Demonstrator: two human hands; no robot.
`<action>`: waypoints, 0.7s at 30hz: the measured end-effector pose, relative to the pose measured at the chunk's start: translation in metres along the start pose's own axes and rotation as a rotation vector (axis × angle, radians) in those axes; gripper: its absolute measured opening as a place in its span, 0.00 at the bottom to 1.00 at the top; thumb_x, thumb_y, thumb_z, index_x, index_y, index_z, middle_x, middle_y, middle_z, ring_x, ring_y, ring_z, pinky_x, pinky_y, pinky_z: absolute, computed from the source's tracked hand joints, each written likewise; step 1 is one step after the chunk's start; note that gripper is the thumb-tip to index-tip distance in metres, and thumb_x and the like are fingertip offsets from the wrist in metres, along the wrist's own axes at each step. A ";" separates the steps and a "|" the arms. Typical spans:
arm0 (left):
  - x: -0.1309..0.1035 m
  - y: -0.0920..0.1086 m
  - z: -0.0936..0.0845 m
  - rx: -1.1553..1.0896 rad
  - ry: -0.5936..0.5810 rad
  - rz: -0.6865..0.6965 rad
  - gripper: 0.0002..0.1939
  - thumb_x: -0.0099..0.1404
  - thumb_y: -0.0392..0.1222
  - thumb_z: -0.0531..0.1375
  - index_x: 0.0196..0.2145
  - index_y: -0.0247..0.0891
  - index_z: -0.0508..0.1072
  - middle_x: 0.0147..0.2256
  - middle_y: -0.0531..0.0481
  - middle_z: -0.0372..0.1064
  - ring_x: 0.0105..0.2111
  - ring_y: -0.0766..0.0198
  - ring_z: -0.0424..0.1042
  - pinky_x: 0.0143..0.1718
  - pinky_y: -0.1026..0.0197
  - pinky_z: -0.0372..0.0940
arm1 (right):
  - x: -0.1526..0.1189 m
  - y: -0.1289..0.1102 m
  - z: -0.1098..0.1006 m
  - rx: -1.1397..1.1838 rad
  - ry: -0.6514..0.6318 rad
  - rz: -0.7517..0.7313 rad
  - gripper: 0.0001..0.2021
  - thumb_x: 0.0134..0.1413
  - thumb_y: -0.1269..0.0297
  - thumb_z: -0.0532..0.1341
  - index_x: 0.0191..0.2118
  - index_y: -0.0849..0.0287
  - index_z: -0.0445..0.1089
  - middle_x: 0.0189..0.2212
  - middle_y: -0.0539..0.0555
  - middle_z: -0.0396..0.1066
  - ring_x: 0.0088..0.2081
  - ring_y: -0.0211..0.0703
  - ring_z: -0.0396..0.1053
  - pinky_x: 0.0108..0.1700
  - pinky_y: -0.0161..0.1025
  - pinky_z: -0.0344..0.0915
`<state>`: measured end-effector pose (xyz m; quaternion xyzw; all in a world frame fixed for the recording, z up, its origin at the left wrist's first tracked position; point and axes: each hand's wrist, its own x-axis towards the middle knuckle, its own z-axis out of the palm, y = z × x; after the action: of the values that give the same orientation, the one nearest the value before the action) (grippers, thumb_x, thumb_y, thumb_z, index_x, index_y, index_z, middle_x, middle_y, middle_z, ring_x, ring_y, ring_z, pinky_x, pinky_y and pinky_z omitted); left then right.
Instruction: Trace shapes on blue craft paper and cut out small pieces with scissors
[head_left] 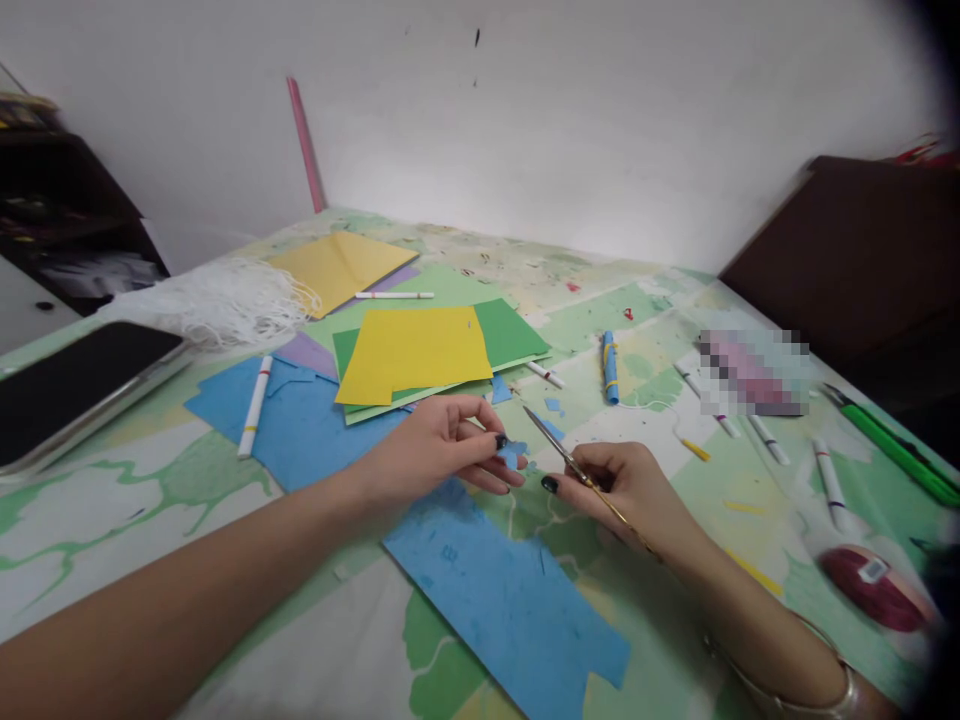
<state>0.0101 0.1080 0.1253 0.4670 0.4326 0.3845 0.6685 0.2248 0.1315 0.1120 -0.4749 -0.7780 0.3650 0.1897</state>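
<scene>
Over the patterned tablecloth (300, 665), both bare hands are up and working close together, fingers busy on each side. The left hand (457, 445) has a small blue piece (513, 455) nipped at the fingertips, thumb on top, the lower fingers stretched out loosely beneath it. And on the other side, the right hand (626, 490) has a grip on the scissors (581, 473), fingers curled in and thumb out along them, the slim silver tip angled up and away towards the middle of the table. That tip is near the blue piece, with a gap between them.

Beneath the left hand and forearm lies a large blue sheet (495, 585), its near end running down towards the person, notched at the corner. Little blue scraps (553, 405) are scattered just beyond the scissors. Further out, a yellow sheet (420, 350) sits on top of a green sheet (514, 330), and a marker (256, 408) lies at the left on the blue paper.

Out to the left it's a phone (82, 385) and a heap of white strands (225, 300); over to the right, a blue roll (610, 370) banded in yellow, more markers, and a green cutter (892, 445) near the table's edge.
</scene>
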 end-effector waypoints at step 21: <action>0.007 -0.013 0.004 0.310 -0.038 0.058 0.04 0.55 0.35 0.59 0.30 0.32 0.72 0.17 0.55 0.65 0.16 0.72 0.64 0.18 0.71 0.58 | -0.004 -0.008 0.008 0.332 -0.001 0.065 0.11 0.48 0.57 0.61 0.30 0.61 0.64 0.12 0.41 0.52 0.13 0.29 0.48 0.15 0.28 0.44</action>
<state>0.0178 0.1102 0.1117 0.5843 0.4603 0.3231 0.5851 0.2165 0.1226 0.1127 -0.4617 -0.6914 0.4947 0.2531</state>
